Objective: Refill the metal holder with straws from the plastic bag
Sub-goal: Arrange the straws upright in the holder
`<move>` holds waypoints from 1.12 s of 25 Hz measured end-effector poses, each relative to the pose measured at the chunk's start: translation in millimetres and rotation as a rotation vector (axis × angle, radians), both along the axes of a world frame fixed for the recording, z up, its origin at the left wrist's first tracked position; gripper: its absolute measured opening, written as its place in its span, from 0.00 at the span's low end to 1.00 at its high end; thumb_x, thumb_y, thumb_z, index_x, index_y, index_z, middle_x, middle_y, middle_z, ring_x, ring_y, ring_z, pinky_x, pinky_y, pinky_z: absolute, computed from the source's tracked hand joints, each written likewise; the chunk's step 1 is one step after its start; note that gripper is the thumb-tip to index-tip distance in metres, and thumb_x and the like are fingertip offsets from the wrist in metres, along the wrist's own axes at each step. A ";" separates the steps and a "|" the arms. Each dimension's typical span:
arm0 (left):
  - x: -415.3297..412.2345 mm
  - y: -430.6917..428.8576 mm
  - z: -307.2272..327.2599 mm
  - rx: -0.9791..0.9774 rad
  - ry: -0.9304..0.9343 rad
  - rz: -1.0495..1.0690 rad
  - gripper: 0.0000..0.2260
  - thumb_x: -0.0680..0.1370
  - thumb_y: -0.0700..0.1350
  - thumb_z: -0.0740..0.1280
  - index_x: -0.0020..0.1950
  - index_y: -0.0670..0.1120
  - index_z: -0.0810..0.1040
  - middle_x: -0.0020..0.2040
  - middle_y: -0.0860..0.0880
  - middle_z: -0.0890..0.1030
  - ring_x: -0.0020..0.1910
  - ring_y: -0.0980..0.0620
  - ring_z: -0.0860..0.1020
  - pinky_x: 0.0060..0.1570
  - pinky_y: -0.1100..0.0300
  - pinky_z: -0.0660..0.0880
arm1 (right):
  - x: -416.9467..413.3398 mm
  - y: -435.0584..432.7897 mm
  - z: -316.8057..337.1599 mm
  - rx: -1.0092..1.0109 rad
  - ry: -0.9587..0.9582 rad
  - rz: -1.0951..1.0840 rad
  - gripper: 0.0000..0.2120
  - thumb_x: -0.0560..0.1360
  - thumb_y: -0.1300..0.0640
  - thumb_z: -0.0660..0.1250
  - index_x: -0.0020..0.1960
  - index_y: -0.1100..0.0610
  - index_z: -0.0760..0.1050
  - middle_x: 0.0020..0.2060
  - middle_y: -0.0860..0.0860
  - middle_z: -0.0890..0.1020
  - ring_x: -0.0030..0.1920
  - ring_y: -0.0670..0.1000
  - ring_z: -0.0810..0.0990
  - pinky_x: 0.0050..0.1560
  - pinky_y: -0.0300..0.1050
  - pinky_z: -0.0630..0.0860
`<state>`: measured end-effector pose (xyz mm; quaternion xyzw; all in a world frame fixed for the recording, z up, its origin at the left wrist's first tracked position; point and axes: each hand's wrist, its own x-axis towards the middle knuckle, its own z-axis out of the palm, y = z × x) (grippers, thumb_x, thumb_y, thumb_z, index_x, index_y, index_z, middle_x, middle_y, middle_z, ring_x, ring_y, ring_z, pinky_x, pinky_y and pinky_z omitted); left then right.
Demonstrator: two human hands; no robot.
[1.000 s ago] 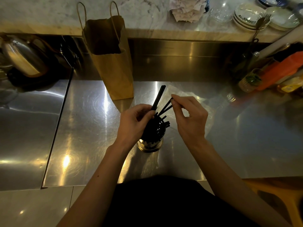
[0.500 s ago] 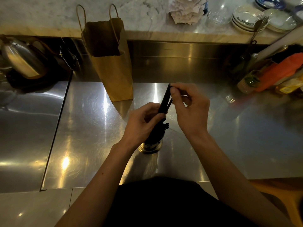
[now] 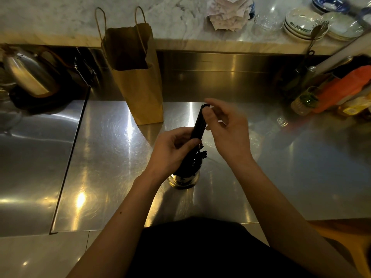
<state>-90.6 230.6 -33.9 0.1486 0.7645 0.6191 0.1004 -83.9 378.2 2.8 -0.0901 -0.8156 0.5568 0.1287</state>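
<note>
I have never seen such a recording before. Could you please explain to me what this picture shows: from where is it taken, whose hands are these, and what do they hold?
The camera sits on a person's head and looks down, so you see that person's own bare arms. The left hand and the right hand together hold a bundle of black straws over a metal holder, which already contains straws. It stands on a steel counter. Behind it stands a brown paper bag; a kettle is at the left, stacked plates at the upper right.
</note>
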 end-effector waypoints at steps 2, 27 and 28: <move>-1.8 -1.3 2.0 0.042 -0.025 -0.035 0.11 0.77 0.37 0.68 0.58 0.44 0.81 0.50 0.50 0.85 0.48 0.56 0.84 0.53 0.62 0.79 | -0.1 1.1 -1.0 0.001 -0.098 0.087 0.08 0.77 0.50 0.67 0.52 0.53 0.81 0.40 0.46 0.83 0.41 0.41 0.82 0.43 0.40 0.78; -6.6 2.3 4.0 0.521 -0.384 0.424 0.07 0.78 0.43 0.66 0.51 0.42 0.80 0.40 0.50 0.85 0.42 0.54 0.84 0.45 0.63 0.79 | 6.5 12.9 -8.9 -1.295 -0.116 -0.376 0.04 0.78 0.59 0.67 0.48 0.61 0.77 0.41 0.53 0.85 0.44 0.49 0.86 0.47 0.43 0.82; -7.0 6.6 5.6 0.537 -0.371 0.454 0.07 0.78 0.44 0.66 0.51 0.42 0.80 0.40 0.51 0.85 0.42 0.54 0.83 0.45 0.63 0.78 | 8.6 6.8 -10.9 -1.357 -0.119 -0.407 0.04 0.78 0.60 0.67 0.48 0.61 0.76 0.40 0.54 0.85 0.43 0.49 0.86 0.46 0.43 0.82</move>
